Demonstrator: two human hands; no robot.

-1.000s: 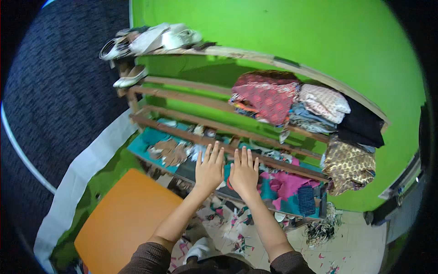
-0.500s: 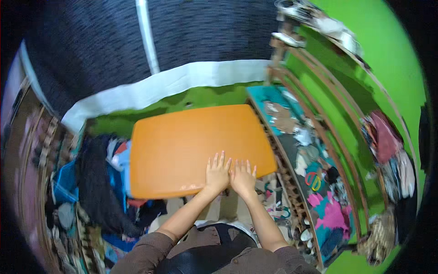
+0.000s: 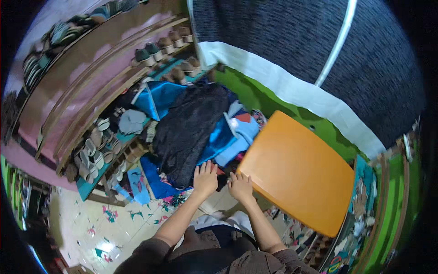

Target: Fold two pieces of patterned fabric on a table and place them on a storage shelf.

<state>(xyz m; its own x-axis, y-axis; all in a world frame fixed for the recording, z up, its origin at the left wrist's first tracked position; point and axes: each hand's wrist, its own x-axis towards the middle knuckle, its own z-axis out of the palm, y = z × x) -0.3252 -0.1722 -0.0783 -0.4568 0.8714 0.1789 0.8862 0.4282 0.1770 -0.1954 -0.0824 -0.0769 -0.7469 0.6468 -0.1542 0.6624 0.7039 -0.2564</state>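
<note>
In front of me to the right is a smooth orange tabletop [image 3: 301, 171] with rounded corners and nothing lying on it. My right hand [image 3: 240, 187] is at its near left corner, fingers spread, the tips at the edge. My left hand [image 3: 205, 180] is stretched out, empty, beside the lower end of a heap of cloth. Whether it touches the heap I cannot tell. Crumpled black lacy fabric [image 3: 189, 130] tops that heap, with shiny blue fabric [image 3: 219, 139] and a light blue piece [image 3: 242, 137] showing from under it.
A wooden rack [image 3: 114, 68] with several shoes [image 3: 166, 44] stands at the left. Cloth scraps [image 3: 109, 213] litter the tiled floor [image 3: 73, 228]. A dark curtain [image 3: 273, 45] with a white lower band [image 3: 283, 91] hangs ahead. Another rack [image 3: 381, 196] stands at the right.
My view has swung left, so the tabletop now appears further right and the cloth heap lies ahead. My left hand has come off the tabletop toward the cloth; the right is at its left corner.
</note>
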